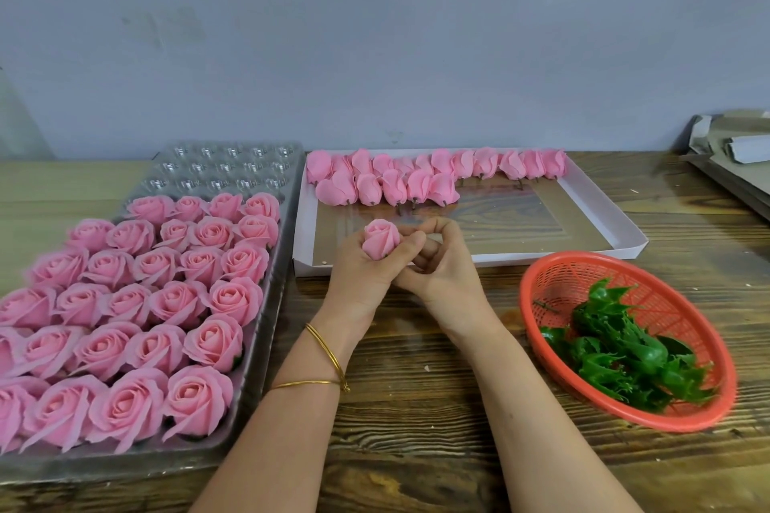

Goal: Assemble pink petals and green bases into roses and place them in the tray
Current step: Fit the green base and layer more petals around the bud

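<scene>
My left hand (366,269) grips a pink rose head (380,239) from below, bloom pointing up, over the front edge of the white box. My right hand (441,258) is pressed against the left one with its fingers curled at the rose's underside; what they pinch is hidden. A clear plastic tray (266,296) on the left holds several finished pink roses (166,296), with empty cells at its far end. Loose pink petal heads (416,175) lie in rows at the back of the white box (600,221). Green bases (625,350) fill a red basket (554,283) on the right.
All of this sits on a wooden table (416,408) against a grey wall. Grey cardboard pieces (729,154) are stacked at the far right edge. Bare wood shows between the tray and the basket, under my forearms.
</scene>
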Demonstrator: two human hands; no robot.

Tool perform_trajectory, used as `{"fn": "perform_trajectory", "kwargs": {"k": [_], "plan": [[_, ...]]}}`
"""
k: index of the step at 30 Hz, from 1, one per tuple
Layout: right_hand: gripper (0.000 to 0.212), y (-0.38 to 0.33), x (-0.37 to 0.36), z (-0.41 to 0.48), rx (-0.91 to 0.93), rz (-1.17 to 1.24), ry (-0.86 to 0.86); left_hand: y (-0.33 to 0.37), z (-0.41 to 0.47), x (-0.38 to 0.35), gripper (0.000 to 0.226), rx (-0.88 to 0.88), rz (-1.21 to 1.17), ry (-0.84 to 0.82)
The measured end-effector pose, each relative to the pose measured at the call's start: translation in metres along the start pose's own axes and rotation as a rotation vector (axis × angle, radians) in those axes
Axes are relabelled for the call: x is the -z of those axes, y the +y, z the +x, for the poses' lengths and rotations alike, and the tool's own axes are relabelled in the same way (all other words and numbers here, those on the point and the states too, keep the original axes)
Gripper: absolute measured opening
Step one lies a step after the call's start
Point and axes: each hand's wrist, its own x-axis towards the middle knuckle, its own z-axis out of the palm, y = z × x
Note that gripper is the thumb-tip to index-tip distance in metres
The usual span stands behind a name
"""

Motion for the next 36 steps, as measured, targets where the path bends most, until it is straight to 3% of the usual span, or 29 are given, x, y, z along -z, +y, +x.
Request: {"fn": "perform_trajectory", "kwargs": {"k": [7,13,17,21,26,30,36], "plan": [[0.047,-0.001,-0.002,0.0,-0.002,-0.033,0.002,-0.001,0.001,0.0,0.018,0.003,0.005,0.046],[0.042,-0.003,-0.002,0.0,0.013,-0.053,0.032,-0.004,0.002,0.0,0.009,-0.003,0.031,0.067],[0.034,-0.007,-0.001,0.0,0.028,-0.029,0.151,-0.004,0.003,0.0,0.007,-0.068,0.122,0.11],[0.026,-0.011,-0.001,0.002,0.077,-0.023,0.237,-0.008,0.002,0.002,0.021,-0.121,0.261,0.151],[0.006,-0.012,0.0,0.002,0.103,0.006,0.216,-0.008,-0.001,-0.002,0.028,-0.069,0.346,0.098],[0.014,-0.013,0.001,0.002,0.097,0.065,0.2,-0.005,-0.005,-0.003,0.041,-0.057,0.352,0.042],[0.016,-0.012,-0.004,0.001,0.071,0.12,0.121,-0.005,-0.006,-0.006,0.013,-0.025,0.439,0.026]]}}
